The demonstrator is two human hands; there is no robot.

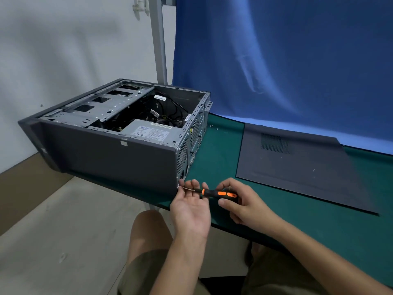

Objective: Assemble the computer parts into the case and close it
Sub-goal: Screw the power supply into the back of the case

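A dark grey computer case [110,154] lies on its side on the green table, its top open, with the power supply [148,132], cables and a drive cage [100,107] showing inside. My right hand [240,201] grips the orange and black handle of a screwdriver [219,193]. Its tip touches the lower rear corner of the case. My left hand [191,207], palm up with fingers relaxed, supports the metal shaft near the tip. The case's side panel [297,167] lies flat on the table to the right, apart from the case.
A few small screws [213,127] lie on the green table mat [319,226] behind the case. A blue cloth backdrop [287,60] hangs behind the table. The case overhangs the table's left edge, above the floor. My knees are below the front edge.
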